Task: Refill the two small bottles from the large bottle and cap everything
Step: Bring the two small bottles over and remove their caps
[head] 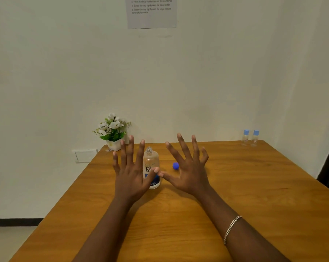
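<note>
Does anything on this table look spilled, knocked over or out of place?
No spill shows. Only the large bottle stands uncapped, its blue cap lying loose on the table beside it.

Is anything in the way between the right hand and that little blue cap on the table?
Nothing visible. The blue cap lies on bare table just left of the right hand, with the large bottle farther left.

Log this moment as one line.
large bottle: uncapped, upright; blue cap: on table; small bottles: capped, far corner; left hand: open; right hand: open
</note>
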